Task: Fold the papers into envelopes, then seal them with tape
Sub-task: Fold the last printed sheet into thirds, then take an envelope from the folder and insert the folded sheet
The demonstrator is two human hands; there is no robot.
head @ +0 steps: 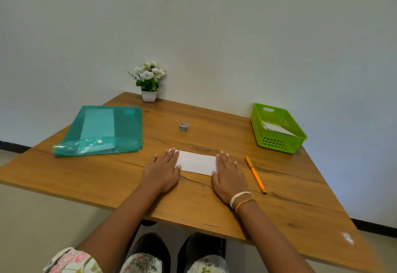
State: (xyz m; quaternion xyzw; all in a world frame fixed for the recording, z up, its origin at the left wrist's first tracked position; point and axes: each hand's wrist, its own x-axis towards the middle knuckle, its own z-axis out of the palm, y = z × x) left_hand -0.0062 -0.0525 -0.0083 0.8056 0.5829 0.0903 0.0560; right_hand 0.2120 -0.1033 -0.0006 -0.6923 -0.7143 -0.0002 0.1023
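Left hand [163,170] and right hand [228,173] flat, fingers straight, pressing the ends of a folded white paper [196,162] — holding nothing, tape roll [184,126] beyond, orange pen [255,174] just right, green basket [278,128] far right.

Bare bench [214,204] is left around the paper [196,162]. Passage is blocked by tape roll [184,126] at twelve o'clock, pencil [255,174] at three, folder [101,130] at ten.

Bare forearms; right wrist wears cream and orange thread bands [241,199]; floral short sleeve [71,261]; dark trousers [150,244].
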